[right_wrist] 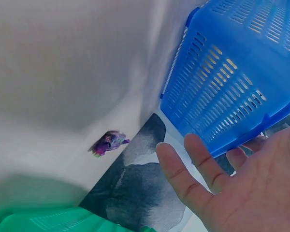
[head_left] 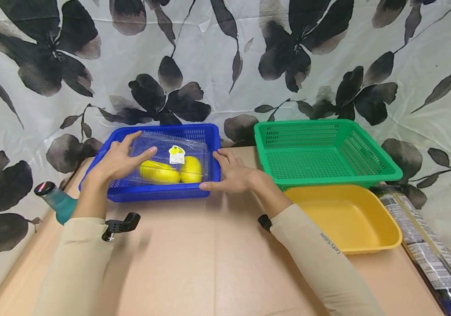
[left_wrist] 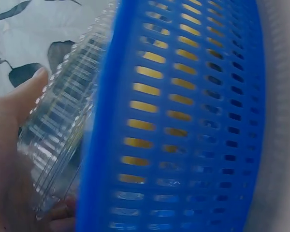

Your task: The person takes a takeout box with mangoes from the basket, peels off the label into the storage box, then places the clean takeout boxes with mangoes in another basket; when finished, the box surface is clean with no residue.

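A clear plastic clamshell box [head_left: 158, 145] with yellow fruit [head_left: 159, 172] and a white label lies tilted inside the blue basket [head_left: 158, 193]. My left hand [head_left: 116, 158] grips the box's left end, thumb and fingers spread round it. From the left wrist, the box's ribbed edge [left_wrist: 63, 101] rises above the basket rim, thumb on one side and fingertips low on the other. My right hand [head_left: 235, 173] is at the basket's right rim with its fingers spread. In the right wrist view, these fingers [right_wrist: 203, 159] are nearly straight beside the basket wall.
A green basket [head_left: 367, 177] stands at the back right, with a yellow tray [head_left: 340, 219] in front of it. A long printed package [head_left: 427, 245] lies at the right edge. A teal bottle [head_left: 61, 204] is by the left forearm. A small purple item [right_wrist: 108, 143] shows from the right wrist.
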`<state>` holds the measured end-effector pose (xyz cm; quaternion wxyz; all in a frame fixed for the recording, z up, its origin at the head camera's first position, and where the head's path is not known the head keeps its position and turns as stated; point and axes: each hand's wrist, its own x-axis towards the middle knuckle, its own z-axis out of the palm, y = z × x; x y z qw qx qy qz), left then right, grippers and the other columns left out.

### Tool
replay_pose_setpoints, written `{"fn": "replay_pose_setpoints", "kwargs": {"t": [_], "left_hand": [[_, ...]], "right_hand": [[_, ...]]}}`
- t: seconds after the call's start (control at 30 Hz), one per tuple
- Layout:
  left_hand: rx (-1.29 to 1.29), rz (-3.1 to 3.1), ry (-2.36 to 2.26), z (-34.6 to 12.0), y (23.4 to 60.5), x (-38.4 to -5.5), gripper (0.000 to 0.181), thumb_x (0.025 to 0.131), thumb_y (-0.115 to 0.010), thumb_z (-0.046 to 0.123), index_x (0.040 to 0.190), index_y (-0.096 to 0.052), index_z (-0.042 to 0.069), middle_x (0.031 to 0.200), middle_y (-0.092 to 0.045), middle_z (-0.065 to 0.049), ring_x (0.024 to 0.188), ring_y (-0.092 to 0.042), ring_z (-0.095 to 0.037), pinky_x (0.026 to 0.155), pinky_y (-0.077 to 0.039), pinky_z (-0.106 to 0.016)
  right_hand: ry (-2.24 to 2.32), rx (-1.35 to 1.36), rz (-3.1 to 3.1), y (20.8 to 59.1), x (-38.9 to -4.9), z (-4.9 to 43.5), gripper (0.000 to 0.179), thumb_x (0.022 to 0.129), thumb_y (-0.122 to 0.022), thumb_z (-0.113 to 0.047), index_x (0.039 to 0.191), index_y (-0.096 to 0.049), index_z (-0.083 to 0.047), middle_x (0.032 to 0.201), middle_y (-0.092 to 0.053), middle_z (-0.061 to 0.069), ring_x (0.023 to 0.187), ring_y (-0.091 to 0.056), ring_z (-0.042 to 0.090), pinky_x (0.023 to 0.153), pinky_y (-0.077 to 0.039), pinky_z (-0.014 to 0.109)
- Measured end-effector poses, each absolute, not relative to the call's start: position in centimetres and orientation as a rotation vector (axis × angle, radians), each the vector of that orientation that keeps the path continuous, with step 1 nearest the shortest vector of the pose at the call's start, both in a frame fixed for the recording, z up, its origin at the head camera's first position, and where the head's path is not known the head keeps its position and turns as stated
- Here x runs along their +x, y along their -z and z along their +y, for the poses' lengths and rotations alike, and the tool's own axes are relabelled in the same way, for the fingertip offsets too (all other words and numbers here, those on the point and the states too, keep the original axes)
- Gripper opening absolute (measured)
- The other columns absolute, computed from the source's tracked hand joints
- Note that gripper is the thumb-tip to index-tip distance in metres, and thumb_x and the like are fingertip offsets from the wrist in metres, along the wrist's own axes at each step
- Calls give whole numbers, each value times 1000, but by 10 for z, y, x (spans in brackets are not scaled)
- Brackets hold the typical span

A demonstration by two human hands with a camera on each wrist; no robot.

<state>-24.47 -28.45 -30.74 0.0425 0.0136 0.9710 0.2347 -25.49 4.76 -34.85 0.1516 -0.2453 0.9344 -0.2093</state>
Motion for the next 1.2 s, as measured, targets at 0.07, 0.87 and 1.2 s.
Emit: {"fn": "replay_pose_setpoints", "kwargs": {"t": [0.07, 0.87, 1.2], "left_hand": [[56, 2964, -696, -285, 303, -243, 101, 94, -43, 78, 167, 2, 23, 165, -13, -34, 146, -18, -59, 107, -25, -82], [227, 3009, -758, -239, 259, -215, 102, 91, -73, 53, 163, 0, 48, 133, -34, -32, 65, -67, -27, 64, -55, -39], [101, 3137, -716, -247, 257, -205, 82, 102, -53, 44, 165, 0, 41, 130, -36, -33, 92, -48, -43, 69, -43, -50]], "right_hand": [[598, -710, 2683, 348, -255, 48, 119, 82, -57, -83, 167, -4, -18, 171, 1, 3, 156, -15, 32, 123, -27, 57], [486, -725, 2668, 343, -259, 51, 119, 85, -51, -85, 166, 9, -21, 170, 3, 3, 156, -13, 29, 125, -24, 52], [517, -886, 2668, 337, -253, 54, 115, 92, -54, -74, 165, 13, -16, 170, -5, 11, 157, -11, 30, 126, -20, 53]]}}
